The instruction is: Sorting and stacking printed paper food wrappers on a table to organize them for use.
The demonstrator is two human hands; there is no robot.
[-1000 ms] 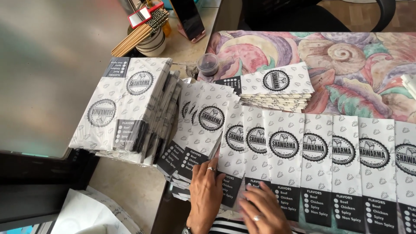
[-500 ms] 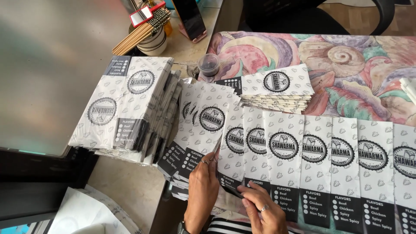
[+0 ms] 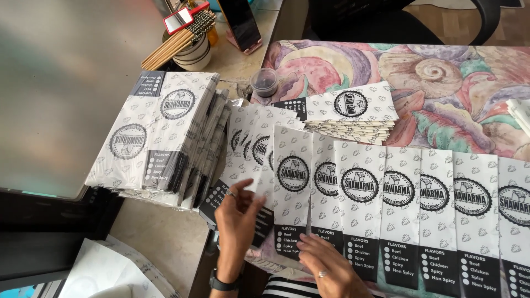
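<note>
**A:** Start with the white paper sleeve with the round black emblem and black bottom band (image 3: 292,190). Where does it sit?

**B:** At the left end of an overlapping row of identical printed sleeves (image 3: 419,204), laid flat along the near edge of the counter (image 3: 165,243). Each one covers a strip of its neighbour. It looks thin, flat and sharply creased, with a small grey pattern over the white and a list of tick circles on the black band.

**A:** And the hands?

**B:** The left hand (image 3: 238,218) has its fingers spread wide just left of that sleeve, over the fanned loose sleeves (image 3: 248,146); I can't tell whether it pinches one. The right hand (image 3: 326,267) lies flat with its fingertips on the sleeve's black band, its grip open and pressing rather than holding.

**A:** What could go wrong?

**B:** In my judgement, a sideways drag of either hand could skew the row, since the paper is light and only overlap keeps the spacing. Two sleeves could also lift together from the fan. The tall stack of the same sleeves (image 3: 160,138) to the left leans and fans at its edge, so a nudge might spill it.

**A:** Anything farther out?

**B:** A smaller neat pile (image 3: 353,110) on the swirl-patterned cloth (image 3: 441,72), beside a small dark lidded cup (image 3: 265,81).
</note>
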